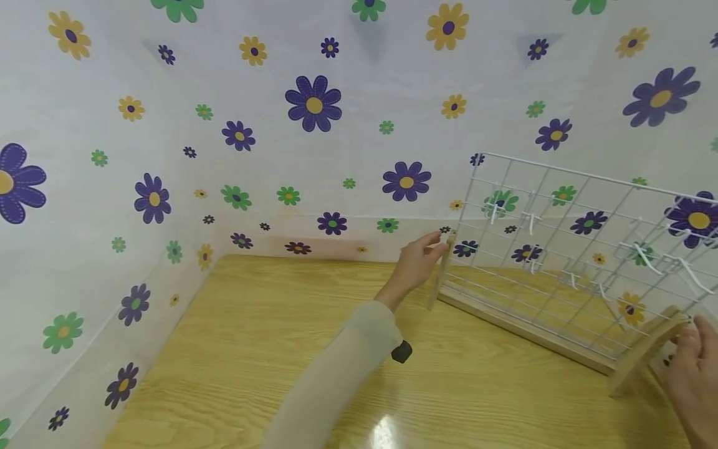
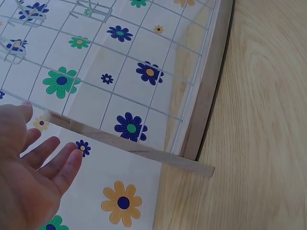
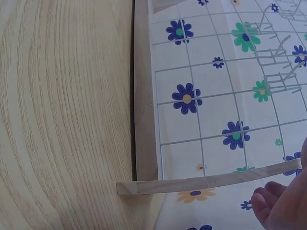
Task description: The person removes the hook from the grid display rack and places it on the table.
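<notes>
A white wire-grid display rack (image 1: 538,249) with a wooden base bar (image 1: 527,327) stands on the table, several white hooks (image 1: 531,222) hanging on its mesh. My left hand (image 1: 416,265) is at the top of its left wooden side piece (image 1: 441,274). The left wrist view shows that hand's fingers (image 2: 62,167) relaxed and spread beside the wood's end. On the other side, my right hand (image 1: 695,368) holds the tip of the right side piece (image 1: 645,352). In the right wrist view its fingers (image 3: 268,199) are curled near that tip; the thumb is mostly out of frame.
The wood-grain table (image 1: 269,349) extends left and in front of the rack. A white flower-print sheet (image 1: 252,168) covers the walls behind and at the left. A small black object (image 1: 401,352) shows at my left sleeve (image 1: 342,374).
</notes>
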### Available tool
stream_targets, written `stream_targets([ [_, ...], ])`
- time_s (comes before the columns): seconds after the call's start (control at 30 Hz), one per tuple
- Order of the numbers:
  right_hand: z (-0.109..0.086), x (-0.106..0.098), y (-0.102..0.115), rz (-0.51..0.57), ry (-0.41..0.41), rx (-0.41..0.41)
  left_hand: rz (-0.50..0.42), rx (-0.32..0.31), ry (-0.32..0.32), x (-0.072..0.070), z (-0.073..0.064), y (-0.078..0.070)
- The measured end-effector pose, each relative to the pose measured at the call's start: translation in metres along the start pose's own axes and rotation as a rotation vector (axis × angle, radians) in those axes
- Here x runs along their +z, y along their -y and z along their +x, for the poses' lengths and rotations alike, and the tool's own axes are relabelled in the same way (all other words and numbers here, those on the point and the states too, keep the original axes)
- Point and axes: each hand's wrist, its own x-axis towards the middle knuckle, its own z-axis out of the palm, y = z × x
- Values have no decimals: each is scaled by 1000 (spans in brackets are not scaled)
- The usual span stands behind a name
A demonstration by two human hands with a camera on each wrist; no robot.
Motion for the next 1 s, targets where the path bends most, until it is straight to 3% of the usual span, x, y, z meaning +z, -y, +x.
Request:
stream_targets([
  [0.1,2,1,-2,13,26,-10,-12,0,15,4,3,0],
  [0.33,5,4,-6,4,-25,-113,20,-5,27,11,9,0],
  [0.5,6,8,-4,62,-39,-56,49,-2,40,14,10,-2],
  [0.63,6,10,-4,101,-82,-34,19,-19,36,13,7,-2],
  [0.77,4,10,-7,184,-107,-66,-13,-29,19,9,4,0],
  [1.0,4,17,-3,337,-136,-102,-8,24,-53,-1,0,8],
])
